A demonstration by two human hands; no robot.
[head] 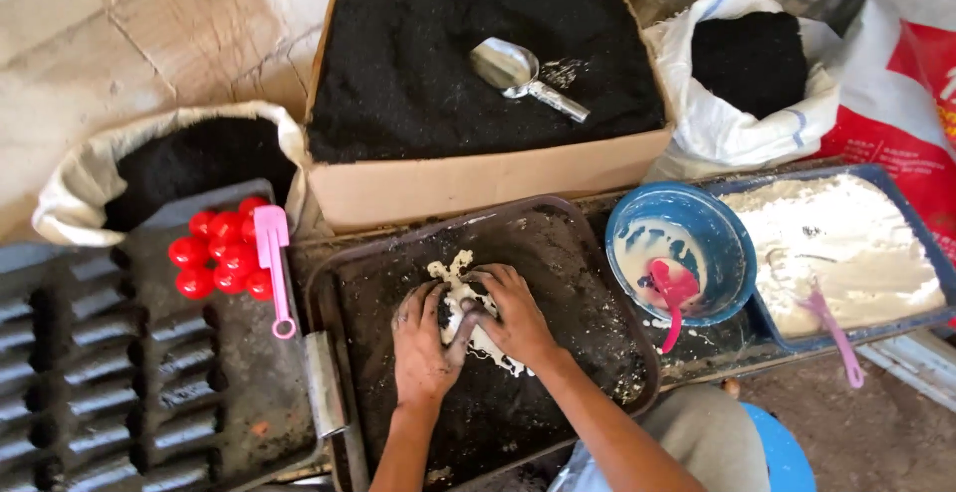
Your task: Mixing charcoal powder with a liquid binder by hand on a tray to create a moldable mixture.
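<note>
A dark metal tray (578, 253) lies before me, smeared with black soil and a splash of white paste (456, 273). My left hand (423, 343) and my right hand (513, 313) press together on a dark lump coated in white paste (464, 305) at the tray's middle. Both hands are soiled and cupped around the lump, fingers touching.
A cardboard box of black soil (478, 183) with a metal scoop (518, 72) stands behind. A blue bowl (727, 243) holds white liquid and a pink spoon (672, 293). A blue tray of white powder (846, 243) sits right. Red balls (219, 251), a pink scoop (272, 253) and soil sacks (189, 153) lie left.
</note>
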